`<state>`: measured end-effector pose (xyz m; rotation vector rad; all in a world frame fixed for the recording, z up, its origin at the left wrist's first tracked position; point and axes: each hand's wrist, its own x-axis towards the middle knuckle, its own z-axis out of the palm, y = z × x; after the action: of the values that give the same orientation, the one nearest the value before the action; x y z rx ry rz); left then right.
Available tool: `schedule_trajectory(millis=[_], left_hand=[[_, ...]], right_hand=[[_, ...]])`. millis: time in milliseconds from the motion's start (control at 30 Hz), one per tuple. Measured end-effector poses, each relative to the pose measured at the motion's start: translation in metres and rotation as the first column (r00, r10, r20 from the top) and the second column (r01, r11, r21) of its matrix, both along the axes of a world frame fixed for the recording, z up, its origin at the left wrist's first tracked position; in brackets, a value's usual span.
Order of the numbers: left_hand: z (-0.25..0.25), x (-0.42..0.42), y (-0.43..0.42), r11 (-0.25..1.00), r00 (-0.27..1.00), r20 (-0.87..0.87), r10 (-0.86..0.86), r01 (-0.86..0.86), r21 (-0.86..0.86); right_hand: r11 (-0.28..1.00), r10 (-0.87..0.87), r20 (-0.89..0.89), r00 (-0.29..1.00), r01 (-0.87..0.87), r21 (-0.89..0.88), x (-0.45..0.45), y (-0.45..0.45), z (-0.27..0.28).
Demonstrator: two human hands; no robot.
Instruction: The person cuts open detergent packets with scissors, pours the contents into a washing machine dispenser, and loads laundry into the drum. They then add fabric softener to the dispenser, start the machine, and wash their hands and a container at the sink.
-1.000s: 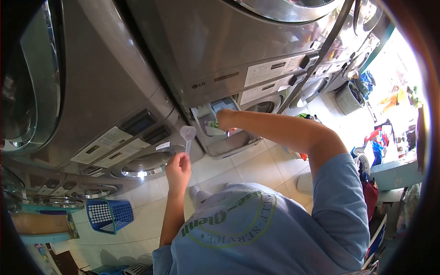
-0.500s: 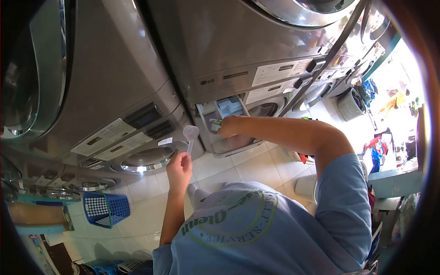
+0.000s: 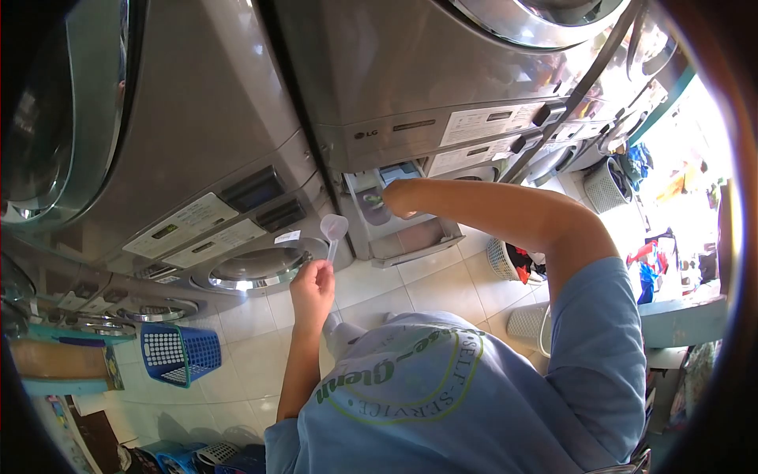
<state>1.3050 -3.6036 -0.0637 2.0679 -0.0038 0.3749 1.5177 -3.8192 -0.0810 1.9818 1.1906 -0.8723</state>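
Observation:
My left hand (image 3: 313,291) pinches the handle of a translucent plastic measuring scoop (image 3: 335,228), its round cup pointing up, in front of the washing machines. Over at the pulled-out detergent drawer (image 3: 418,244) of the LG machine (image 3: 379,95), my right hand (image 3: 401,197) reaches in with curled fingers. Beside its fingertips shows a small greenish-white item (image 3: 371,202); the fingers hide most of it, so its kind is unclear. A blue insert (image 3: 400,171) sits in the drawer behind that hand.
Another grey machine (image 3: 189,118) stands at left, its lower round door (image 3: 257,270) near my left hand. On the tiled floor are a blue laundry basket (image 3: 180,354), a white basket with clothes (image 3: 505,261) and a grey basket (image 3: 606,186).
My right hand has shifted slightly right and up over the drawer, and less of the greenish-white item shows in its fingers. My left hand keeps the scoop, almost unmoved.

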Motion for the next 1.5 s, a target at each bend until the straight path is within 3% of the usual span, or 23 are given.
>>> schedule_trajectory(millis=[33,67,100,167,200,267,367,433,633,767,867,933,1067,1133,1167,1200,1233,1267,1333,1467,1500], left_hand=[[-0.003,0.0,0.001,1.0,1.0,0.003,0.0,0.0,-0.011],[-0.004,-0.001,0.002,1.0,1.0,0.006,0.001,0.0,-0.022],[-0.004,-0.002,0.002,1.0,1.0,0.005,0.004,-0.003,-0.022],[-0.001,-0.003,0.002,1.0,1.0,-0.001,0.002,-0.002,-0.012],[0.0,-0.003,0.003,1.0,1.0,-0.001,0.006,-0.006,-0.012],[0.003,-0.004,0.004,1.0,1.0,0.009,0.001,-0.001,0.023],[0.003,-0.005,0.004,1.0,1.0,0.009,0.0,0.0,0.002],[0.004,-0.005,0.004,1.0,1.0,0.004,-0.004,0.004,-0.01],[-0.003,-0.008,0.006,1.0,1.0,-0.008,-0.005,0.005,-0.019],[-0.004,-0.009,0.006,1.0,1.0,0.008,-0.008,0.008,-0.009],[-0.006,-0.012,0.006,1.0,1.0,0.016,0.009,-0.008,-0.016],[-0.006,-0.013,0.007,1.0,1.0,0.021,0.007,-0.007,0.002],[-0.009,-0.018,0.01,1.0,0.998,0.066,0.007,-0.006,-0.016],[-0.008,-0.02,0.011,1.0,0.997,0.076,0.017,-0.015,-0.019],[-0.01,-0.021,0.012,1.0,0.997,0.079,0.023,-0.021,-0.021],[-0.01,-0.021,0.011,0.999,0.996,0.083,0.027,-0.025,-0.022],[-0.01,-0.022,0.011,0.999,0.996,0.084,0.027,-0.025,-0.024],[-0.01,-0.023,0.011,0.999,0.997,0.077,0.027,-0.025,-0.028],[-0.01,-0.025,0.01,0.999,0.997,0.073,0.02,-0.017,-0.037],[-0.011,-0.027,0.01,1.0,0.995,0.094,0.013,-0.011,-0.025],[-0.009,-0.029,0.01,0.999,0.997,0.073,0.026,-0.025,-0.021]], right_hand=[[0.967,-0.209,0.108,0.972,0.19,0.168,-0.01,-0.002,0.016],[0.968,-0.207,0.107,0.972,0.187,0.168,-0.018,0.004,0.038],[0.999,0.031,0.056,0.998,-0.029,-0.027,-0.026,0.014,0.062],[0.943,0.258,-0.039,0.965,-0.26,-0.206,-0.036,0.017,0.069],[0.994,-0.107,0.118,0.987,0.103,0.039,-0.044,0.007,0.064],[0.852,-0.48,0.167,0.861,0.413,0.321,-0.046,-0.002,0.059],[0.778,-0.518,0.03,0.855,0.456,0.432,-0.046,0.001,0.062],[0.797,-0.559,0.136,0.818,0.485,0.36,-0.054,0.01,0.081],[0.8,-0.57,0.067,0.819,0.535,0.272,-0.054,0.027,0.099],[0.886,-0.442,0.05,0.896,0.427,0.182,-0.049,0.036,0.099],[0.818,-0.56,0.088,0.823,0.534,0.215,-0.055,0.039,0.101],[0.907,-0.415,0.071,0.907,0.405,0.117,-0.054,0.036,0.094],[0.914,-0.397,0.121,0.91,0.381,0.14,-0.058,0.029,0.081],[0.975,-0.221,0.195,0.956,0.209,0.078,-0.055,0.023,0.065],[0.976,-0.216,0.197,0.956,0.205,0.077,-0.051,0.025,0.061],[0.978,0.162,0.054,0.985,-0.153,-0.142,-0.045,0.03,0.062],[0.811,0.482,-0.159,0.862,-0.508,-0.29,-0.043,0.032,0.062],[0.812,0.481,-0.159,0.862,-0.506,-0.292,-0.043,0.029,0.061],[0.994,0.079,0.1,0.992,-0.071,-0.082,-0.042,0.016,0.053],[0.989,-0.074,0.101,0.992,0.086,-0.117,-0.037,0.019,0.048],[0.99,-0.139,0.115,0.984,0.142,-0.015,-0.043,0.02,0.062]])
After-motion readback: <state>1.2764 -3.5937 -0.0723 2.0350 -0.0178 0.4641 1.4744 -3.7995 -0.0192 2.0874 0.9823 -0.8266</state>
